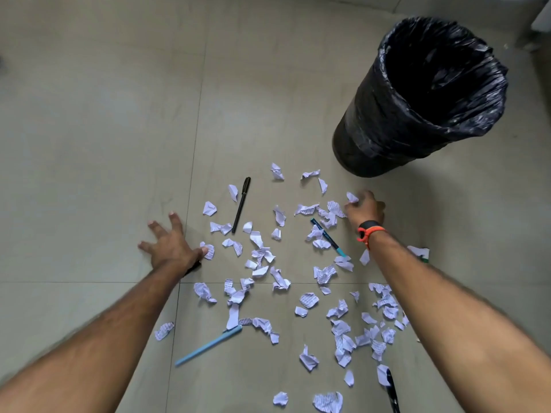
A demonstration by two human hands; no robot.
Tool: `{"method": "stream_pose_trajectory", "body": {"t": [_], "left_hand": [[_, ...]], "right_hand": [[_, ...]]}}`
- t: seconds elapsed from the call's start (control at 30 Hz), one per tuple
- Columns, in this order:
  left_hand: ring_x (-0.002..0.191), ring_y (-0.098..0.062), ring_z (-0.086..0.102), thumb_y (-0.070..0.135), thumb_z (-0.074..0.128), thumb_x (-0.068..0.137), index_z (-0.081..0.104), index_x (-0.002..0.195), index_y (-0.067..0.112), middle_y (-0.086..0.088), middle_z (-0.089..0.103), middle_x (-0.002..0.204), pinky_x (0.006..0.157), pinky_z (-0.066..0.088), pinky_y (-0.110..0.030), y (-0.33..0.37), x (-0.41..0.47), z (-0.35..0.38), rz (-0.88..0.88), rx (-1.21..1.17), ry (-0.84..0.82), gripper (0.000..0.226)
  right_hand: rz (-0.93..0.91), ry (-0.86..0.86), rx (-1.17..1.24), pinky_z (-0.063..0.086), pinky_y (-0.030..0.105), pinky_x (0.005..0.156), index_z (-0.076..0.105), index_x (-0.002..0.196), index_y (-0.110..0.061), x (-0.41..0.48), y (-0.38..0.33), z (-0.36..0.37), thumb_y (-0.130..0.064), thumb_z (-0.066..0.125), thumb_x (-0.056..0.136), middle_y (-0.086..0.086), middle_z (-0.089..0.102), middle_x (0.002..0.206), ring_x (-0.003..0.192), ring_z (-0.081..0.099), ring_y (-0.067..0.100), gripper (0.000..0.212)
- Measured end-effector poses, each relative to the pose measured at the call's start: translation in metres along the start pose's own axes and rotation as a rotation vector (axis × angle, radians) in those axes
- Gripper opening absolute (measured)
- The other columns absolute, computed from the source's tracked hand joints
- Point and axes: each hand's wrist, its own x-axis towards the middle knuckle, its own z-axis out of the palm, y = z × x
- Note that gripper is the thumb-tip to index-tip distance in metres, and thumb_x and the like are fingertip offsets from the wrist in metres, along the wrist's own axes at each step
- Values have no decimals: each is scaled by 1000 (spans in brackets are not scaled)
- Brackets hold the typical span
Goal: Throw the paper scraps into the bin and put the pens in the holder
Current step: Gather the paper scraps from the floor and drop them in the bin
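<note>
Head view: right hand (364,208) pinches a paper scrap (351,197), perhaps more; left hand (171,244) lies splayed; a loose pinch risks dropping scraps short of the bin (417,114).

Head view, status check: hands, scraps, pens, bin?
Left hand open, splayed on floor. Right hand shut on paper scrap. Scraps and pens litter floor. Bin upright, path clear; no holder in view.
</note>
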Motion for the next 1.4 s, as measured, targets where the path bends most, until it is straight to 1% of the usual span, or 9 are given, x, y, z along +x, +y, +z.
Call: {"method": "stream_pose_trajectory", "body": {"t": [0.13,0.23,0.43,0.7,0.87,1.0,1.17,1.3,1.4], "left_hand": [[137,-47,33,59,71,73,-5,152,15,-36,-1,154,113,11,-64,2,1,2,-28,1,6,117],[130,-51,40,58,72,73,-4,152,16,-35,-3,154,114,9,-62,2,3,3,-38,-12,12,117],[134,-57,29,60,72,71,-2,152,20,-31,-2,156,113,15,-60,0,8,9,-59,-10,16,117],[136,-59,22,60,72,72,-2,152,25,-24,-3,159,111,26,-54,2,3,6,-72,-37,22,115],[136,-59,22,60,71,72,-2,152,25,-25,-2,158,112,26,-53,2,3,6,-72,-39,29,114],[135,-62,19,60,72,72,-1,152,25,-24,-1,159,113,23,-54,2,0,4,-79,-45,31,114],[136,-63,10,58,72,73,-1,153,28,-20,-2,160,111,29,-54,4,-5,0,-93,-64,25,113],[138,-61,8,56,74,73,-2,152,30,-15,-3,161,101,42,-51,5,-7,-2,-106,-90,20,113],[138,-60,7,56,74,72,-1,152,31,-13,-3,162,101,42,-49,4,-7,-4,-114,-100,10,113]], "right_hand": [[-143,-137,-56,45,32,96,51,130,-15,-5,-18,20,-19,62,86,14,38,132,108,57,36,45],[-292,-247,-66,50,31,94,59,124,-18,-10,-32,30,-16,61,83,10,51,126,99,61,28,41],[-384,-48,-191,36,37,109,47,139,-20,14,-68,23,-15,51,90,22,43,137,126,46,41,49],[-682,-356,-365,39,28,102,63,122,-23,-33,-74,59,-5,42,87,15,47,129,113,56,33,45],[-693,-191,-303,44,35,100,59,125,-23,-15,-104,53,2,40,85,14,54,127,114,57,33,51],[-764,-294,-476,42,37,101,55,129,-15,-29,-115,68,3,44,84,18,42,132,117,51,40,49],[-860,-375,-696,49,39,94,66,113,-9,-70,-102,72,-2,51,84,18,59,122,109,60,39,34],[-933,-217,-544,48,43,98,61,123,-9,-96,-132,83,8,42,82,20,58,124,114,56,40,49],[-1093,-317,-571,46,45,98,53,130,-7,-117,-158,117,8,41,82,20,50,129,118,51,40,51]]}}
